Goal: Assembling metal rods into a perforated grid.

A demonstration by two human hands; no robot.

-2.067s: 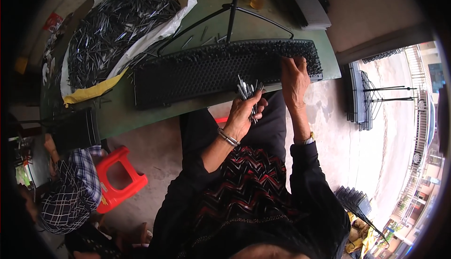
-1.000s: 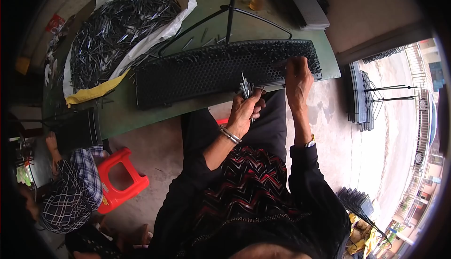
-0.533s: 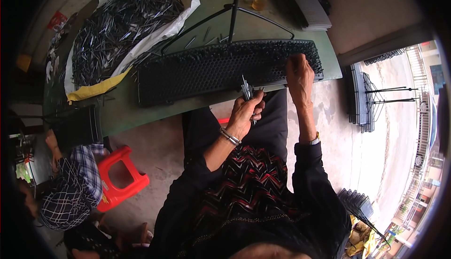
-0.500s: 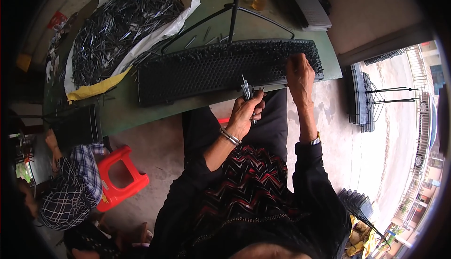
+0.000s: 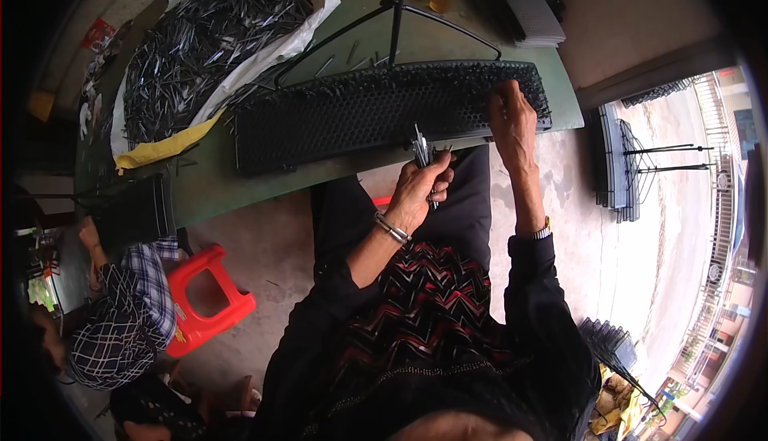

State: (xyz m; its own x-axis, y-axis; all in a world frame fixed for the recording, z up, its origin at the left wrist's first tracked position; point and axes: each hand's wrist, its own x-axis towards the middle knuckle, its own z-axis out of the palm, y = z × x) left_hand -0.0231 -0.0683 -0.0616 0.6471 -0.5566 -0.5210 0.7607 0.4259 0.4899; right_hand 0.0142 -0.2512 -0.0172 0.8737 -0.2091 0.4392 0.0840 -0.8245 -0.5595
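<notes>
A long black panel (image 5: 336,127) full of small holes lies along the table's near edge. Short dark spikes stand in rows along its far side and right end. Below the panel's near edge, my left hand (image 5: 414,191) is closed around a bundle of thin, shiny dark strips (image 5: 421,147), their tips pointing up and away. My right hand (image 5: 517,129) is over the panel's right end, fingers pinched together and pointing down at the holes. Whatever those fingertips hold is hidden. A black tubular metal frame (image 5: 395,29) rises from behind the panel.
A white sack (image 5: 324,9) with a yellow edge lies open at the far left, heaped with loose strips (image 5: 216,53). A cup of amber liquid (image 5: 441,1) and stacked grey panels (image 5: 536,25) stand at the back. A red stool (image 5: 210,313) and another person (image 5: 112,321) are at left.
My right hand has shifted slightly up and its fingers have turned more to the left over the panel. My left hand keeps the bundle in almost the same place.
</notes>
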